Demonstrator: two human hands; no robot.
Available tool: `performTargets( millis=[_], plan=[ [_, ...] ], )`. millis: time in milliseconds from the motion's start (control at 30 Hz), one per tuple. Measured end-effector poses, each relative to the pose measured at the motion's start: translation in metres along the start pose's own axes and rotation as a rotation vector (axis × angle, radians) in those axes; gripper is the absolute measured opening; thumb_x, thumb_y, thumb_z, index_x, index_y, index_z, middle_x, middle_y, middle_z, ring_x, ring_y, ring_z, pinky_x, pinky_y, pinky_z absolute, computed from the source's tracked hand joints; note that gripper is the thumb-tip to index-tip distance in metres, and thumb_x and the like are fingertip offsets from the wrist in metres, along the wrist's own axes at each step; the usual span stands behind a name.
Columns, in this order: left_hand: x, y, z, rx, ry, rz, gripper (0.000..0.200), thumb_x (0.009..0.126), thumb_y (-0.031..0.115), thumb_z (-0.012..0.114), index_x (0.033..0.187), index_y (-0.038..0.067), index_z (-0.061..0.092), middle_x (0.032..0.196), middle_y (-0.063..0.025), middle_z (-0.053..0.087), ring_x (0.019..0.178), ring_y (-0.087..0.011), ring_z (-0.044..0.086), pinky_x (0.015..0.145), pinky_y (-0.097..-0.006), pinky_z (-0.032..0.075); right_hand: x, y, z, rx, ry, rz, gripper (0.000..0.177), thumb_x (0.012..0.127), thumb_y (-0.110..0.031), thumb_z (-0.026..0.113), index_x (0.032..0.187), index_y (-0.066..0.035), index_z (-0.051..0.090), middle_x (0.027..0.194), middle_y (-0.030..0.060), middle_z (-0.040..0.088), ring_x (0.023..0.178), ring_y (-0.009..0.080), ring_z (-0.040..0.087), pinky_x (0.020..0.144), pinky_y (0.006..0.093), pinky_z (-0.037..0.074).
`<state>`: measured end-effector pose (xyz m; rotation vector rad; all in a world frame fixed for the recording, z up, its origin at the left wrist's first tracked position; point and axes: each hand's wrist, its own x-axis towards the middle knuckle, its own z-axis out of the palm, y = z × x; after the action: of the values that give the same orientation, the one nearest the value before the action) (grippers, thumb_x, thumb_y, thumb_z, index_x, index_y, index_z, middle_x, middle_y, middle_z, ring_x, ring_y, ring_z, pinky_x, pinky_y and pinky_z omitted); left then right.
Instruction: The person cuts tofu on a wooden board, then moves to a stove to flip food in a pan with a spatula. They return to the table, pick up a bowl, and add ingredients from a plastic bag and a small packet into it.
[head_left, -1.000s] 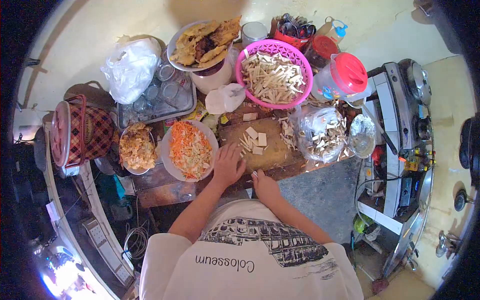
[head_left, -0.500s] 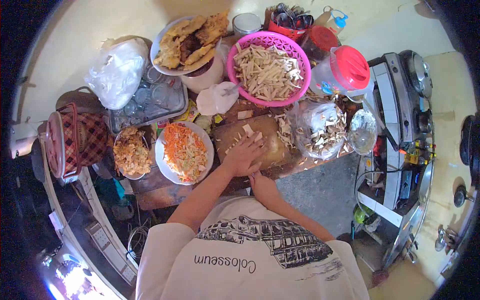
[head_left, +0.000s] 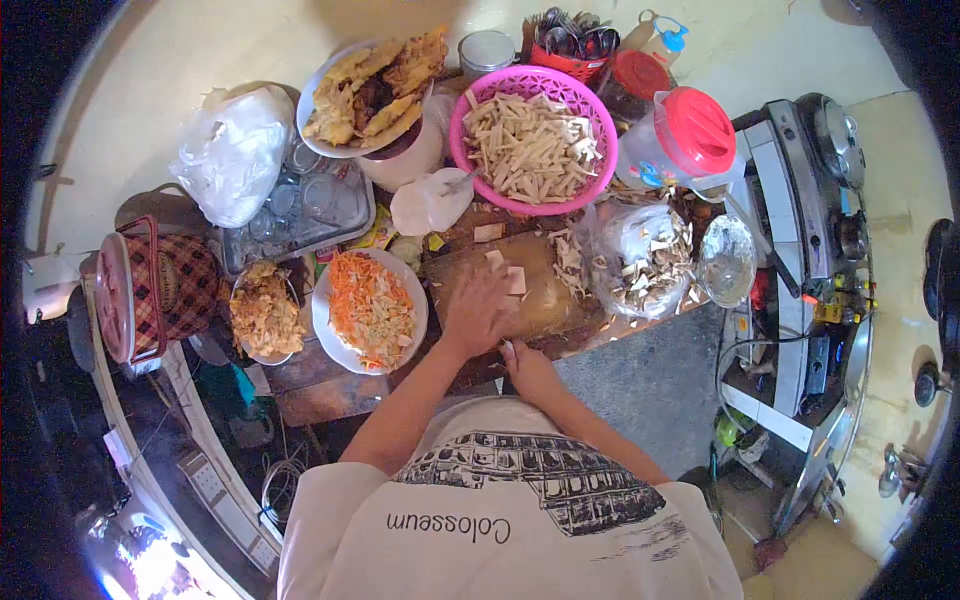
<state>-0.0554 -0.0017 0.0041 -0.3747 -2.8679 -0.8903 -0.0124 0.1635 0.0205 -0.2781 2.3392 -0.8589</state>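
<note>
My left hand (head_left: 478, 308) lies flat on the wooden cutting board (head_left: 548, 290), fingers stretched out and slightly smeared. By its fingertips is a pale, flat slice (head_left: 516, 280), with another small pale piece (head_left: 495, 260) just beyond. My right hand (head_left: 530, 368) is closed at the board's near edge, close to the left wrist. A small greyish bit shows by its thumb, but what it grips is mostly hidden. Thin pale shavings (head_left: 570, 262) lie along the board's right side. Beyond the board stands a pink basket (head_left: 458, 135) full of pale cut sticks (head_left: 530, 145).
Left of the board are a plate (head_left: 322, 335) of shredded orange and pale vegetables and a bowl of fried food (head_left: 267, 315). A plastic bag with peelings (head_left: 645, 265) and a clear bowl (head_left: 727, 262) sit right. Behind stands a red-lidded jug (head_left: 690, 135); a stove (head_left: 800, 200) is far right.
My left hand has drawn back a little to the left, uncovering a pale slice beside its fingers. My right hand has shifted slightly right and down, opening a small gap between the hands.
</note>
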Motion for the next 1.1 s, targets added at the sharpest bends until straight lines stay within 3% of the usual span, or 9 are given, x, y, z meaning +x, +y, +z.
performTargets(
  millis=[133,533,633,833,1100],
  plan=[
    [-0.023,0.007,-0.041,0.12,0.166,-0.279,0.037,0.075,0.022,0.061,0.109,0.008,0.056,0.125,-0.0118,0.048,0.12,-0.0327,0.04,0.105,-0.0508,0.022,-0.001,-0.002,-0.002,-0.023,-0.032,0.043,0.034,0.095,-0.031,0.039,0.1,0.002,0.049,0.078,0.0298,0.059,0.076,0.0467,0.057,0.068,0.0546,0.044],
    [-0.044,0.003,-0.057,0.224,0.174,-0.276,0.032,0.078,0.02,0.058,0.108,0.008,0.057,0.122,-0.0126,0.049,0.12,-0.033,0.041,0.103,-0.0481,0.027,-0.009,-0.021,-0.008,-0.101,-0.035,0.048,0.035,0.094,-0.033,0.04,0.099,0.0,0.049,0.075,0.0278,0.06,0.072,0.0457,0.058,0.065,0.0541,0.045],
    [-0.036,0.007,-0.05,0.12,0.157,-0.235,0.036,0.078,0.021,0.058,0.112,0.008,0.056,0.123,-0.0142,0.049,0.12,-0.0348,0.04,0.103,-0.0492,0.027,-0.01,-0.022,-0.006,-0.127,-0.029,0.047,0.034,0.094,-0.033,0.04,0.099,0.0,0.049,0.075,0.0275,0.06,0.071,0.0456,0.059,0.064,0.0541,0.046],
    [-0.002,0.005,-0.012,-0.078,-0.151,0.138,0.047,0.083,0.032,0.053,0.123,0.008,0.049,0.132,-0.0176,0.042,0.129,-0.0379,0.031,0.108,-0.0508,0.022,-0.01,-0.021,0.001,-0.156,0.016,0.021,0.034,0.094,-0.032,0.041,0.101,0.0,0.048,0.072,0.0263,0.061,0.068,0.0444,0.059,0.062,0.0526,0.047],
    [0.01,0.005,-0.012,-0.02,-0.295,0.174,0.061,0.082,0.042,0.049,0.137,0.019,0.035,0.143,-0.018,0.029,0.135,-0.0367,0.02,0.109,-0.0535,0.016,-0.011,-0.028,-0.002,-0.211,-0.057,0.06,0.034,0.095,-0.03,0.04,0.103,0.003,0.047,0.07,0.0253,0.061,0.066,0.0423,0.061,0.06,0.0508,0.049]
  ],
)
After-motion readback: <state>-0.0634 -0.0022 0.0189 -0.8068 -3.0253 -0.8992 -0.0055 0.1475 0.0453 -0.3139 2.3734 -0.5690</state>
